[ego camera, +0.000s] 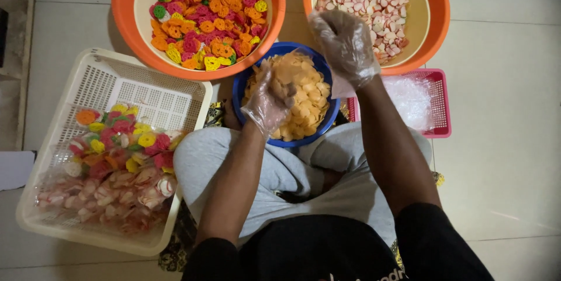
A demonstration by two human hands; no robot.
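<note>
Closed round a small clump of pale orange chips (304, 97): left hand (267, 104), gloved in thin clear plastic, fingers curled in and sunk into the heap. Right hand (346, 44), gloved the same way, hovering just past the far right edge of the heap with fingers bent down; impossible to tell whether anything thin is pinched in it.

Chips piled in a blue bowl (248, 85), set on the floor just beyond the crossed legs. Looks like the scooping stage: a handful gathered but not yet lifted clear. Lifting it out calls for keeping the fingers cupped and tight, since loose round pieces slip easily off slick plastic.

Further out, two orange basins: far left basin (123, 0) full of flower-shaped crackers (204, 15) in orange, pink, yellow and green; far right basin (437, 12) holding white-and-pink crackers (368, 6). At left, a cream perforated basket (117, 82) with clear filled packets (117, 167) of mixed crackers heaped at its near end. At right, touching the right basin's near side, a small pink basket (442, 103) with a stack of empty clear bags (412, 97). No labels or signs to be seen on any packet.
</note>
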